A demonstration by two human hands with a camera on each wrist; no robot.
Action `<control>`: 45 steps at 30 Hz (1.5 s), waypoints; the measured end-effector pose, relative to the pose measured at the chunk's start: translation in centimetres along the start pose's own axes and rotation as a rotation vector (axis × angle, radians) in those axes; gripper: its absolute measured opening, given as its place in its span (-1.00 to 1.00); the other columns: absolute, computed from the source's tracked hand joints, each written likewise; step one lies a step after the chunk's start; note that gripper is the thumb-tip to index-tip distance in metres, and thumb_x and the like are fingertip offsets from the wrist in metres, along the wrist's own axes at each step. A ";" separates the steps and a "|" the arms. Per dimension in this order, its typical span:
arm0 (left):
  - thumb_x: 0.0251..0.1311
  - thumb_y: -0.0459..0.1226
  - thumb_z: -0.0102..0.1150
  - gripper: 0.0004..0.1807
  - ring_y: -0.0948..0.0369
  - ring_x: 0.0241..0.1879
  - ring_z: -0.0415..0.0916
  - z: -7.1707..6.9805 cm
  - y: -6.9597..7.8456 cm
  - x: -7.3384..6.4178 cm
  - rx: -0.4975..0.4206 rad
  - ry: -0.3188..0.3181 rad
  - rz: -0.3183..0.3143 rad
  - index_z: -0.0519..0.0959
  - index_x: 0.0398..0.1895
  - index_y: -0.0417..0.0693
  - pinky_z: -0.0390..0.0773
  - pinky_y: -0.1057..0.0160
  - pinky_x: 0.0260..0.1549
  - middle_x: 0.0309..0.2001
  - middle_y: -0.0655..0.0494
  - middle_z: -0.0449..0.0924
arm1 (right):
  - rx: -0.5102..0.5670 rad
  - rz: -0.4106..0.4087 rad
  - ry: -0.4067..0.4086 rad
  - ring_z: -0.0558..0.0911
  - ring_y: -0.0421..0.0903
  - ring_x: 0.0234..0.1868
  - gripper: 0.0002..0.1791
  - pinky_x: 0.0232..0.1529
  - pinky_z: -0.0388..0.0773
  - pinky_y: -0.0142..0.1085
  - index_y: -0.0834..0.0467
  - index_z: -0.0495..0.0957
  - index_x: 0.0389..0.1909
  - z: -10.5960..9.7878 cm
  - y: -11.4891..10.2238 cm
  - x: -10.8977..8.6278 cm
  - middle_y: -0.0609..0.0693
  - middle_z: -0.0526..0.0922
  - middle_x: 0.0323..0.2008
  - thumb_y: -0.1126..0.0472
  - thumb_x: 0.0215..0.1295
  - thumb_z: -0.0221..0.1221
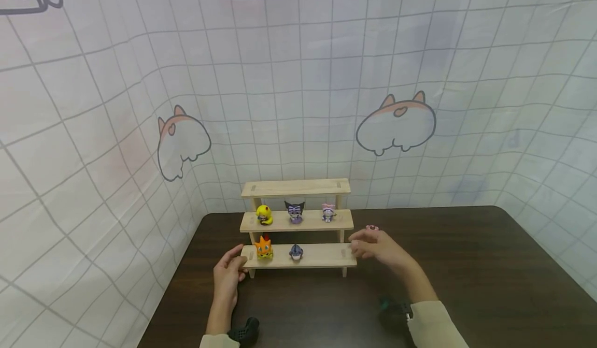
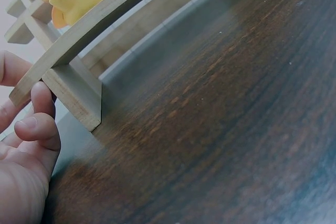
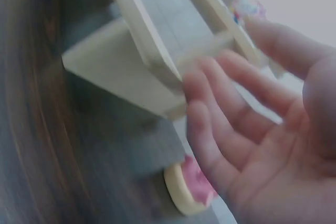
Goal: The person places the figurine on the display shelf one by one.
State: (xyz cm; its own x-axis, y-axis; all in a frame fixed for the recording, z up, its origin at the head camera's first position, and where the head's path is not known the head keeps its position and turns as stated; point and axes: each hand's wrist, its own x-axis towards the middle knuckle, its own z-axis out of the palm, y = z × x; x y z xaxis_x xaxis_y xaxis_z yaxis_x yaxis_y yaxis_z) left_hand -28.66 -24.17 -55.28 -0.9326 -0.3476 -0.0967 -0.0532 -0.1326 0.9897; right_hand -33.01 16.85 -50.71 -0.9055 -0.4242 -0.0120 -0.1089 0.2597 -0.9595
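Observation:
A three-tier wooden display stand [image 1: 322, 255] sits on the table. My left hand [image 1: 226, 275] pinches the left end of its bottom board, fingers curled at the board's edge in the left wrist view. At the board's right end is my right hand [image 1: 380, 248], its fingers loosely bent and fingertips right at the corner, holding nothing. An orange-and-yellow figurine [image 1: 264, 248] and a small blue-grey figurine [image 1: 296, 252] stand on the bottom tier. The middle tier bears a yellow figurine [image 1: 264, 215], a purple figurine with black ears [image 1: 295, 213] and a pink-and-white figurine [image 1: 328, 213].
A pink-and-cream item [image 3: 191, 184] lies on the dark wooden table [image 1: 466, 275] beside the stand's right end, mostly hidden behind my right hand in the head view. White grid-patterned cloth [image 1: 289, 104] hangs behind the table and along its sides.

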 end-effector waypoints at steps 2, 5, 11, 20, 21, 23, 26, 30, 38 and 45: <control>0.38 -0.39 0.13 -0.50 0.32 -0.48 0.49 0.0 0.0 0.0 0.001 -0.001 0.001 0.48 0.38 -0.16 0.41 0.43 -0.56 -0.19 0.23 0.58 | -0.014 0.016 0.087 0.70 0.08 0.00 -0.50 0.07 0.65 -0.07 0.31 0.54 0.20 -0.7 0.4 -0.1 0.29 0.67 0.07 0.03 0.45 0.23; 0.38 -0.39 0.13 -0.50 0.32 -0.48 0.49 0.0 0.0 0.0 0.000 -0.004 0.001 0.48 0.38 -0.16 0.41 0.43 -0.56 -0.20 0.22 0.58 | 0.005 0.041 0.220 0.70 0.10 0.06 -0.54 0.07 0.64 -0.16 0.28 0.54 0.20 -1.6 1.0 -0.2 0.31 0.65 0.14 0.05 0.47 0.22; 0.37 -0.41 0.13 -0.51 0.31 -0.48 0.48 0.0 0.0 0.0 -0.001 -0.006 0.009 0.49 0.37 -0.17 0.40 0.43 -0.56 -0.23 0.21 0.57 | 0.026 0.086 0.436 0.63 -0.18 -0.04 -0.54 0.07 0.62 -0.18 0.32 0.51 0.24 -2.4 2.2 -0.2 0.29 0.59 0.20 0.13 0.47 0.22; 0.35 -0.43 0.12 -0.51 0.32 -0.51 0.48 0.0 -0.1 0.1 -0.004 0.008 0.009 0.49 0.36 -0.22 0.40 0.44 -0.57 -0.24 0.22 0.58 | -0.008 0.166 0.452 0.52 0.07 0.18 -0.37 -0.01 0.55 -0.31 0.30 0.32 0.42 -2.9 3.9 -0.5 0.34 0.42 0.36 0.12 0.46 0.22; 0.35 -0.43 0.12 -0.51 0.32 -0.50 0.48 0.0 -0.1 0.0 -0.003 0.006 0.010 0.49 0.36 -0.21 0.40 0.44 -0.57 -0.23 0.21 0.57 | -0.018 0.168 0.441 0.51 0.09 0.19 -0.36 -0.03 0.54 -0.32 0.31 0.30 0.44 -2.9 4.0 -0.5 0.35 0.40 0.38 0.13 0.46 0.22; 0.36 -0.42 0.12 -0.51 0.31 -0.50 0.48 0.0 -0.1 0.0 -0.003 0.004 0.010 0.49 0.36 -0.20 0.40 0.44 -0.57 -0.21 0.19 0.58 | -0.039 0.172 0.418 0.53 0.10 0.17 -0.34 -0.05 0.54 -0.31 0.30 0.27 0.46 -2.9 4.3 -0.4 0.35 0.38 0.39 0.17 0.44 0.23; 0.37 -0.41 0.12 -0.52 0.31 -0.49 0.48 0.1 0.0 0.0 -0.003 0.000 0.012 0.50 0.35 -0.18 0.40 0.44 -0.56 -0.20 0.17 0.57 | -0.090 0.166 0.382 0.56 0.14 0.15 -0.31 -0.04 0.56 -0.24 0.31 0.24 0.47 -2.9 4.4 -0.4 0.37 0.39 0.37 0.19 0.43 0.23; 0.36 -0.43 0.11 -0.52 0.32 -0.50 0.48 0.0 0.0 0.0 -0.011 0.001 0.021 0.50 0.34 -0.20 0.39 0.44 -0.57 -0.22 0.19 0.57 | -0.150 0.169 0.349 0.57 0.20 0.19 -0.28 0.03 0.58 -0.17 0.30 0.22 0.49 -3.0 4.6 -0.3 0.38 0.43 0.34 0.15 0.43 0.25; 0.37 -0.40 0.13 -0.51 0.32 -0.49 0.49 0.0 -0.2 0.0 -0.002 -0.011 0.003 0.49 0.37 -0.15 0.40 0.43 -0.56 -0.25 0.21 0.57 | -0.184 0.165 0.329 0.51 0.30 0.27 -0.25 0.18 0.56 0.05 0.36 0.21 0.49 -3.4 4.7 -0.1 0.42 0.46 0.29 0.16 0.40 0.27; 0.38 -0.39 0.14 -0.49 0.31 -0.48 0.49 -0.1 -0.2 0.1 -0.013 -0.015 0.005 0.47 0.40 -0.15 0.40 0.42 -0.56 -0.25 0.23 0.56 | -0.227 0.177 0.307 0.42 0.35 0.32 -0.20 0.30 0.40 0.25 0.35 0.19 0.49 -3.8 4.6 0.7 0.42 0.48 0.26 0.12 0.38 0.29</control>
State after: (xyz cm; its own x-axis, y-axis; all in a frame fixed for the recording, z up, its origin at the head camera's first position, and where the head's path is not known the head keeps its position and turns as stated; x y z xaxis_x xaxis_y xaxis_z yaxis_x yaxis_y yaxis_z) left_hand -28.71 -24.23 -55.45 -0.9380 -0.3347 -0.0898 -0.0437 -0.1427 0.9888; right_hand -35.68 21.05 -54.05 -0.9948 -0.0859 -0.0539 0.0032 0.5045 -0.8634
